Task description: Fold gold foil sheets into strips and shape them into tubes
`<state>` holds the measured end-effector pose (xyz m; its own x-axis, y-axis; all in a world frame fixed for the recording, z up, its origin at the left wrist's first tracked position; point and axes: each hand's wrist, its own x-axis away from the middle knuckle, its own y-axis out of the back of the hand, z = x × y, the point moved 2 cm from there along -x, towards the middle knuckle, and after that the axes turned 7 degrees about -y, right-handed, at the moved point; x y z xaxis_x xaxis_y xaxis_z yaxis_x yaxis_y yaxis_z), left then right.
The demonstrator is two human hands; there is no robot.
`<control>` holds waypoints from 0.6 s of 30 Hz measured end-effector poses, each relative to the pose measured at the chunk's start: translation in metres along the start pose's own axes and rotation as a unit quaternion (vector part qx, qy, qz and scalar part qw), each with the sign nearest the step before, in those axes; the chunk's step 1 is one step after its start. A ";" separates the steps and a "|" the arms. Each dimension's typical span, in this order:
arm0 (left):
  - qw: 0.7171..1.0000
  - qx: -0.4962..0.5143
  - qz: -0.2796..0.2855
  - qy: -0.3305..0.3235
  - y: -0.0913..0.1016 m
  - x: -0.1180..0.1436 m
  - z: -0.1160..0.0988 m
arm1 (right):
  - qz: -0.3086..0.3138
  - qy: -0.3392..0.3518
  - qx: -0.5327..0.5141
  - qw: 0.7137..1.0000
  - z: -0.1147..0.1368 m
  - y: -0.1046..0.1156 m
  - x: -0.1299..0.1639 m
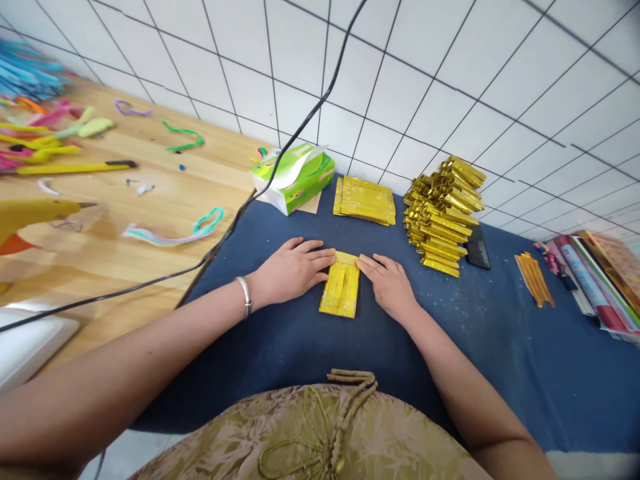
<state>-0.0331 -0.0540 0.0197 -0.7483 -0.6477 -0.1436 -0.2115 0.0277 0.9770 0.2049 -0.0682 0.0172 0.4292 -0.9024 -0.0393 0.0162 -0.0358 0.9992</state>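
Your left hand (pixel 295 267) and right hand (pixel 387 283) lie spread flat, pressing the gold foil paper (pixel 341 288) on the blue cloth (pixel 500 347); it seems thin, light, creasing easily, so hold its edges.

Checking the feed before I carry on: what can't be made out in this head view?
- Gold paper: its top edge is covered by fingertips of the left hand and right hand, so the fold there is hidden.
- Black object: mostly behind the stack of folded gold pieces; unidentifiable.
- Books: cut off by the right edge, titles blurred.
- Yellow tool: cut off at the left edge, blurred.
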 end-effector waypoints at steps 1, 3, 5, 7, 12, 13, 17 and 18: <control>1.000 0.000 0.000 0.000 -0.001 0.000 0.000 | -0.002 0.000 -0.007 1.000 -0.001 -0.001 0.000; 1.000 -0.002 -0.003 0.003 -0.002 0.000 0.000 | -0.006 0.000 -0.020 1.000 -0.003 -0.001 0.002; 1.000 -0.003 -0.009 0.005 -0.002 0.000 -0.001 | -0.014 0.000 -0.028 0.999 -0.004 0.000 0.004; 1.000 -0.004 -0.013 0.010 -0.003 -0.001 -0.001 | -0.024 0.005 -0.031 0.999 -0.002 0.003 0.007; 1.000 -0.002 -0.023 0.015 -0.003 -0.003 0.001 | -0.037 0.056 -0.016 0.998 0.006 0.009 0.011; 1.000 0.000 -0.024 0.014 -0.004 -0.003 0.002 | -0.039 0.066 -0.010 0.997 0.007 0.010 0.012; 1.000 0.005 -0.025 0.014 -0.006 -0.004 0.004 | -0.065 0.112 0.011 0.991 0.011 0.012 0.013; 1.000 0.006 -0.026 0.014 -0.006 -0.003 0.005 | -0.074 0.125 0.011 0.989 0.012 0.012 0.013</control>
<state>-0.0323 -0.0483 0.0132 -0.7185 -0.6694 -0.1887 -0.2568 0.0032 0.9665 0.1996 -0.0859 0.0286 0.6329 -0.7529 -0.1805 0.0771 -0.1707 0.9823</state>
